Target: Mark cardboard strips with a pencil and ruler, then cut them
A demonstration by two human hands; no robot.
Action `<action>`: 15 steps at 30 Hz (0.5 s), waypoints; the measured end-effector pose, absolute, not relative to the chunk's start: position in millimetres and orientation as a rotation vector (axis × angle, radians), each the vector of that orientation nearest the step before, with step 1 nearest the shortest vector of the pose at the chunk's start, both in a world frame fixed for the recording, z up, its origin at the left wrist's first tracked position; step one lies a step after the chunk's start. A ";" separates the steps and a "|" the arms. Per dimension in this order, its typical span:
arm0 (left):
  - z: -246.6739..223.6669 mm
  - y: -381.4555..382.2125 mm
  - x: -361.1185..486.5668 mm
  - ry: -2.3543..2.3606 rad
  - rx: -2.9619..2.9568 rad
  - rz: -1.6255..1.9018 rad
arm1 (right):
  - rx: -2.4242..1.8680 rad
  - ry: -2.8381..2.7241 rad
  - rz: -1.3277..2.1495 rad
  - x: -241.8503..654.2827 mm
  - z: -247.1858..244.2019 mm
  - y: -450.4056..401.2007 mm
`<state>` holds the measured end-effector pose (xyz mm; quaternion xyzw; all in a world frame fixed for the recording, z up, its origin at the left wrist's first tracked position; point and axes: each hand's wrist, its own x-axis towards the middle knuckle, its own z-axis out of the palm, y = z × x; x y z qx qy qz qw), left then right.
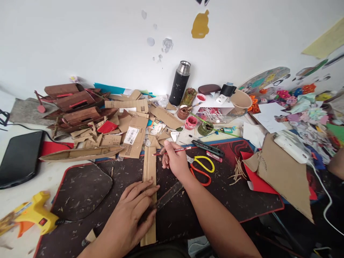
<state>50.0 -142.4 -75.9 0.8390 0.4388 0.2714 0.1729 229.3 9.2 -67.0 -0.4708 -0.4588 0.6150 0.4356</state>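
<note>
A narrow cardboard strip (149, 172) lies lengthwise on the dark mat. My left hand (138, 204) rests flat across its lower part, fingers stretched out over it. Slanting away from beside the left thumb is a dark, worn ruler (169, 196); its near end is hidden at that hand, and I cannot tell whether the fingers touch it. In my right hand (176, 161) is a red pencil (180, 149), gripped between thumb and fingers, its tip pointing left over the strip's upper part. Scissors (202, 170) with yellow and orange handles lie just right of this hand.
Cardboard scraps (138, 130) and brown model boats (77, 104) crowd the back left. A yellow glue gun (40, 215) and black phone (21, 157) lie left. Paint pots (190, 122), a flask (180, 84) and a utility knife (206, 146) sit beyond my right hand; bent cardboard (285, 175) lies right.
</note>
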 end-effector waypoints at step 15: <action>-44.5 -119.0 13.1 1.619 1.901 0.768 | -1.112 -1.078 1.569 231.3 -68.5 12.9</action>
